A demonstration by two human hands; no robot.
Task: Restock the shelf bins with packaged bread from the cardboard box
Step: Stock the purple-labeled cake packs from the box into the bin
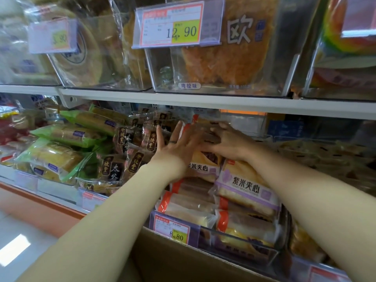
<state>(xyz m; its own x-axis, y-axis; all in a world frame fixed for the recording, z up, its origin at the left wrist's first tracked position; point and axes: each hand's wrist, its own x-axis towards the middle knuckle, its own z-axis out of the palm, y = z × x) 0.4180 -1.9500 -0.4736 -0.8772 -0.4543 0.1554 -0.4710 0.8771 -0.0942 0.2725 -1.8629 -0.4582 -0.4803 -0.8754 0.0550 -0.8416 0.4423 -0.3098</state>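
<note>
The left hand (179,143) is spread wide, its fingers (177,129) straight against the left end of a clear-wrapped bread packet (200,124). The right hand (225,141) lies across the packet's top, fingers flat. The packet sits atop the stack in the purple-labelled bin (240,248), under the shelf (203,99). The cardboard box (183,261) stands just below.
</note>
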